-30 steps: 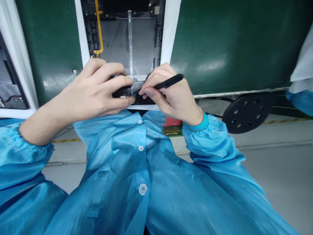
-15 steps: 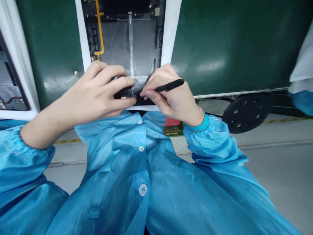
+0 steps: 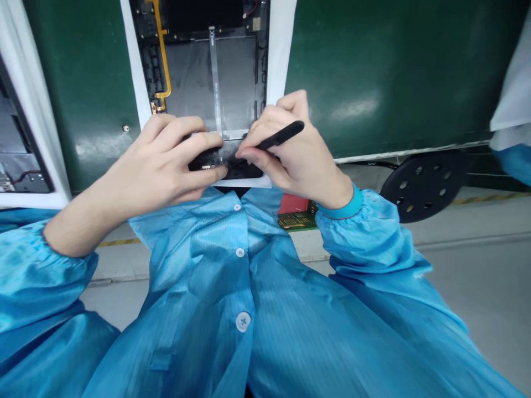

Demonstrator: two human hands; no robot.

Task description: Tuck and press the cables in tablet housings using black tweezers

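A tablet (image 3: 238, 66) with its inside exposed lies in front of me, showing dark grey panels, an orange flex cable (image 3: 165, 72) and a narrow grey ribbon cable (image 3: 215, 83) down its middle. My left hand (image 3: 170, 155) rests over the tablet's near left part, thumb and index finger apart on either side of the ribbon's near end. In my right hand (image 3: 290, 149) is a slim black spudger (image 3: 286, 134), gripped like a pen. Its back end sticks up to the right; my fingers hide its tip, close to the tablet's near right corner.
White sheeting (image 3: 279, 61) lies under the tablet on a green work surface (image 3: 373, 72). Another opened tablet (image 3: 20, 149) is at the left edge. A black round stool seat (image 3: 427, 188) stands to the right, and a green circuit board (image 3: 296, 219) shows below the table edge.
The view has shifted slightly, so the tablet appears a little further left and lower. My right hand has tilted, its outer fingers raised. The spudger stays in it.
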